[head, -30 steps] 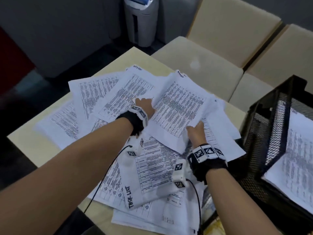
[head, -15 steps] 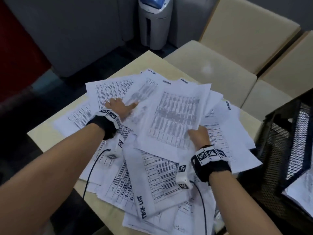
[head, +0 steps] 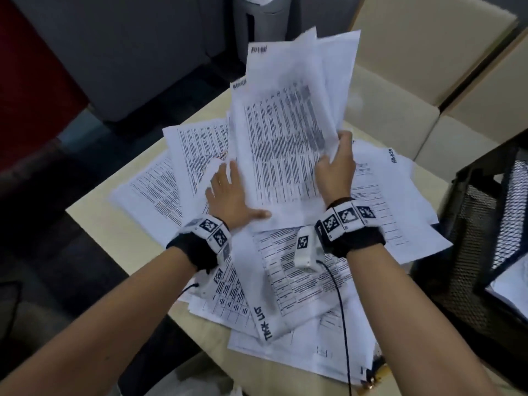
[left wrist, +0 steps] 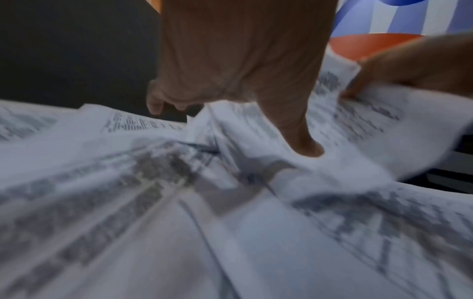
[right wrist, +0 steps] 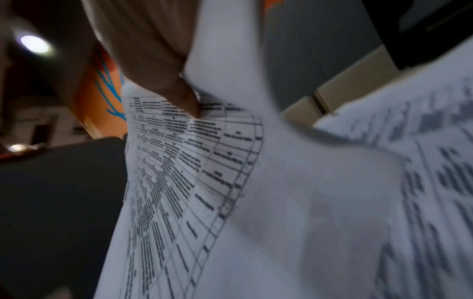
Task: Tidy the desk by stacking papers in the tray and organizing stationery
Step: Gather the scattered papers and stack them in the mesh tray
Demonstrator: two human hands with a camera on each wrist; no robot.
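Note:
Printed sheets lie scattered over the beige desk. A sheaf of papers is raised nearly upright above the pile. My right hand pinches its right edge, and the right wrist view shows the thumb on the printed side. At the sheaf's lower left corner my left hand holds on, thumb pressed on the front, fingers behind. The black mesh tray stands at the right with a sheet inside.
Beige cushioned seats line the desk's far side, with a grey bin on the floor beyond. A sheet marked "TASK LIST" lies near me. A small gold-coloured item peeks out under papers at the near right.
The sheets that lay flat under both hands are now gathered and lifted upright. My left hand moved right, from the left-hand sheets to the sheaf's lower corner.

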